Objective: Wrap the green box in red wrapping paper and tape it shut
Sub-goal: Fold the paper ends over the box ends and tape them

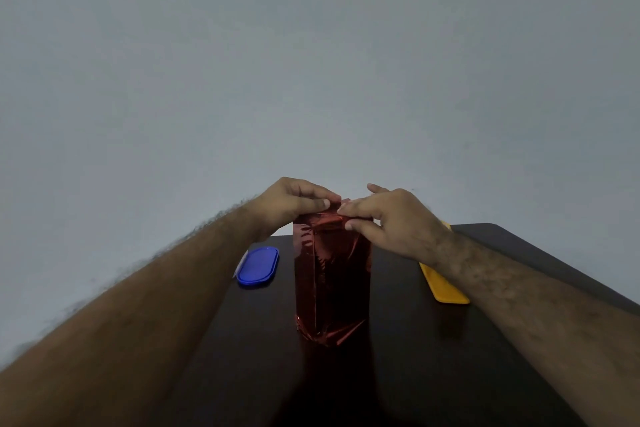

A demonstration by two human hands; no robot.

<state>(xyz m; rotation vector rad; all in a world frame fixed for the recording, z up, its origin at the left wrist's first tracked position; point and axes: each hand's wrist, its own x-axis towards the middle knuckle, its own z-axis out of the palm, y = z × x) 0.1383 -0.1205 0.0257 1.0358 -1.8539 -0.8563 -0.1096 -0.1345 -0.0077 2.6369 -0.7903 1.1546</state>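
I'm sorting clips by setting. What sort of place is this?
Probably a plain room at home: a dark table against a bare grey wall, with blue and yellow container lids.

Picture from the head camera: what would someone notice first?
A shiny red wrapped box stands upright mid-table, with the left hand and right hand pinching the paper at its top. A blue lid lies to its left, a yellow lid to its right.
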